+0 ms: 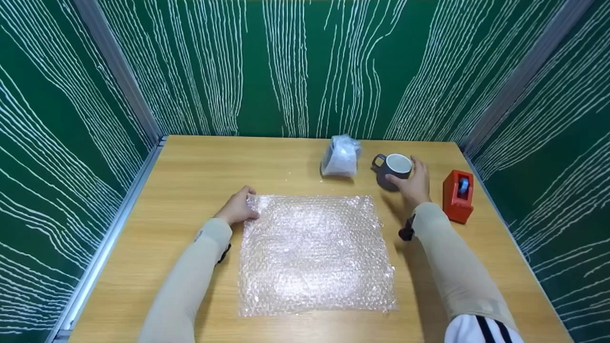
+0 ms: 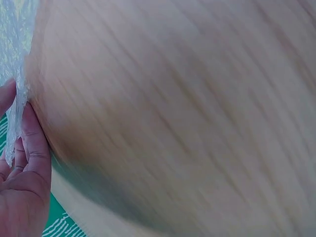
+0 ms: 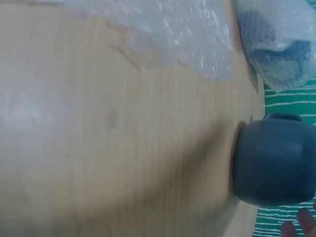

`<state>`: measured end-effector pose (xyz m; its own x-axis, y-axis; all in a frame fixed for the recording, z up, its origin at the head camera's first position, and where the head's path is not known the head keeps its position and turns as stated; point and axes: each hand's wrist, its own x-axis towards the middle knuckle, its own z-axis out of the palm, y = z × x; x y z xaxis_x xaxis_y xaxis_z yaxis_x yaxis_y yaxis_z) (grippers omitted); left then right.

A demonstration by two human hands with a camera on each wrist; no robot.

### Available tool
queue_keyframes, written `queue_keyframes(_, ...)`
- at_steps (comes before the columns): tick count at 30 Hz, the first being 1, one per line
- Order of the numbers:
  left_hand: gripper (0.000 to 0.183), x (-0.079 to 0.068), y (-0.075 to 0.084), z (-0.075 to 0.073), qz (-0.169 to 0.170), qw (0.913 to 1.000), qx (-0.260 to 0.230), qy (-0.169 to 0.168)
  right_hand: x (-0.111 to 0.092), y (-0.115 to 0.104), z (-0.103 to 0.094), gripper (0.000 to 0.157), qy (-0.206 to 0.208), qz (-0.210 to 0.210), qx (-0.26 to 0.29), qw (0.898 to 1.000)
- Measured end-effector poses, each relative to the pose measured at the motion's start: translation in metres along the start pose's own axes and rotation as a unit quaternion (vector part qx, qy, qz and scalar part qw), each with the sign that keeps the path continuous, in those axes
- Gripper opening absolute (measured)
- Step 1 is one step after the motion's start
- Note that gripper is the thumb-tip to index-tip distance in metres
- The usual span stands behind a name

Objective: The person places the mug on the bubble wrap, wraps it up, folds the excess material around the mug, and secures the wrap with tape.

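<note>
A sheet of clear bubble wrap (image 1: 314, 252) lies flat on the table. At its far left corner my left hand (image 1: 237, 206) pinches the edge between thumb and fingers; the left wrist view shows the wrap edge between the thumb and the fingers (image 2: 35, 143). A dark grey mug (image 1: 391, 171) with a white inside stands upright beyond the sheet's far right corner, its handle to the left. My right hand (image 1: 415, 183) is spread around the mug's right side, thumb overlapping its front. In the right wrist view, fingertips (image 3: 306, 219) show beside the mug, with a gap.
A bubble-wrapped item (image 1: 341, 156) stands left of the mug near the table's back edge. To the right of my right hand sits a red tape dispenser (image 1: 458, 196). Green panels with white lines (image 1: 286, 66) enclose the wooden table (image 1: 209, 164) at the back and sides.
</note>
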<state>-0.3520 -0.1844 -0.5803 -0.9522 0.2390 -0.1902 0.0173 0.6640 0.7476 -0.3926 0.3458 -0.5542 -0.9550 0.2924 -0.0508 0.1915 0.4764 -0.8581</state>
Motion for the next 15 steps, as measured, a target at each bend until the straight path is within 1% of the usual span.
queue_keyframes(3,0.071,0.001,-0.001,-0.001,-0.002,1.0,0.002,-0.001,0.006,0.0,-0.001,0.12,-0.018,0.005,-0.004,1.0)
queue_keyframes(8,0.07,0.002,-0.002,-0.001,-0.007,1.0,0.005,-0.004,0.014,0.004,-0.002,0.126,-0.036,0.012,-0.005,0.999)
queue_keyframes(12,0.07,0.003,-0.002,-0.001,-0.012,0.9999,0.003,-0.006,0.019,0.009,0.002,0.129,-0.042,0.028,0.016,0.999)
queue_keyframes(15,0.071,0.003,-0.002,-0.001,-0.013,0.9999,0.003,-0.007,0.023,0.013,0.006,0.127,-0.042,0.04,0.035,0.998)
